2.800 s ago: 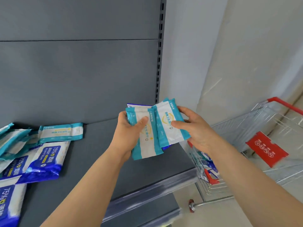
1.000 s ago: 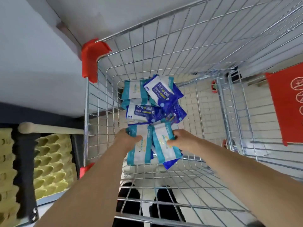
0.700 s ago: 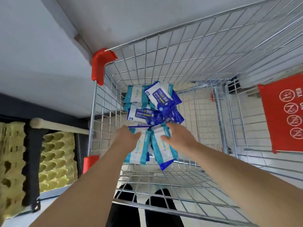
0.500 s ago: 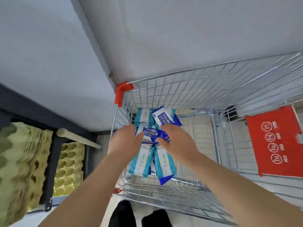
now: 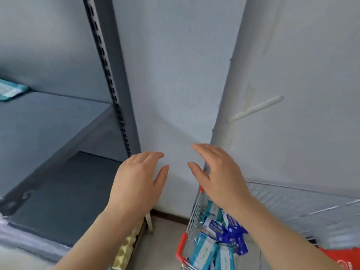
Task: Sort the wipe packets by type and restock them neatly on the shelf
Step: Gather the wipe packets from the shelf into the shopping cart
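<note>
Head, hands: your left hand [image 5: 136, 184] and right hand [image 5: 218, 176] are spread, fingers straight, holding nothing.
Head, stock: packets [image 5: 216, 228] heaped in the cart [image 5: 195, 209]; lone packet [image 5: 10, 91] on the shelf [image 5: 48, 121].
Handling: likely light, soft, slick; pinch each across its flat faces.

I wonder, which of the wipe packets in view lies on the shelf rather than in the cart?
The teal-edged packet at the far left, alone on the grey shelf; the other packets lie heaped in the wire cart.
</note>
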`<state>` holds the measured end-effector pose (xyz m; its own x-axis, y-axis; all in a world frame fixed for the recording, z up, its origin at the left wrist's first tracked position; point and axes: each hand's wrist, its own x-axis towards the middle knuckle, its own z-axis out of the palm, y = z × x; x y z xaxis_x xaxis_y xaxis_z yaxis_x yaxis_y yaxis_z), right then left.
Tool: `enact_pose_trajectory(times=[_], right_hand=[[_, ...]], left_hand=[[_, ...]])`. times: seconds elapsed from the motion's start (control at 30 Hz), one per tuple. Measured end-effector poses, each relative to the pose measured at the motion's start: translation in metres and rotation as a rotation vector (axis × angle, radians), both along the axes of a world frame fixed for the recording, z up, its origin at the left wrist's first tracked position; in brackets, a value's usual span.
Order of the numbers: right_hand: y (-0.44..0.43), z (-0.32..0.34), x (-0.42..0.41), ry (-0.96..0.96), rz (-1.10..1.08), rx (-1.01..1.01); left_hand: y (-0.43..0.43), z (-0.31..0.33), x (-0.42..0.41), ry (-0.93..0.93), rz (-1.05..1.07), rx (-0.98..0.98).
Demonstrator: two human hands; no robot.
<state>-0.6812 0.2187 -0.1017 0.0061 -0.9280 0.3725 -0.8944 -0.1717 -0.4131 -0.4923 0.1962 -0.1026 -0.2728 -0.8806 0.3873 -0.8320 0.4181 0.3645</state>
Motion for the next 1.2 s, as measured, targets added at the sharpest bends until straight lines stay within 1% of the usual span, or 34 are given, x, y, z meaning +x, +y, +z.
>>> enact_pose_trajectory(times=[0.17,0.27,0.43,0.57,0.7,0.8,0.87,0.97,1.2], right_hand=[[-0.019,0.066,0.109,-0.002,0.151,-0.095],[-0.031,0.091,0.187,-0.032,0.209,-0.143],[-0.052,0.112,0.312,-0.074,0.278,-0.125],[-0.075,0.12,0.385,-0.086,0.267,-0.049],[-0.111,0.123,0.433,-0.09,0.25,0.032],[-0.149,0.122,0.46,-0.013,0.225,0.044],[-0.176,0.12,0.476,0.033,0.202,0.056],[-0.22,0.114,0.494,0.059,0.172,0.099],[-0.315,0.096,0.519,0.108,0.084,0.274]], left_hand=[[-0.001,0.058,0.107,0.066,0.12,-0.143],[-0.005,0.082,0.181,0.053,0.19,-0.197],[-0.018,0.109,0.305,0.007,0.261,-0.157],[-0.041,0.117,0.39,-0.037,0.317,-0.099],[-0.075,0.116,0.452,-0.047,0.368,-0.029],[-0.109,0.114,0.482,-0.038,0.391,-0.015],[-0.135,0.11,0.498,-0.043,0.391,0.002],[-0.179,0.104,0.517,-0.108,0.381,-0.002],[-0.279,0.092,0.557,-0.169,0.378,0.035]])
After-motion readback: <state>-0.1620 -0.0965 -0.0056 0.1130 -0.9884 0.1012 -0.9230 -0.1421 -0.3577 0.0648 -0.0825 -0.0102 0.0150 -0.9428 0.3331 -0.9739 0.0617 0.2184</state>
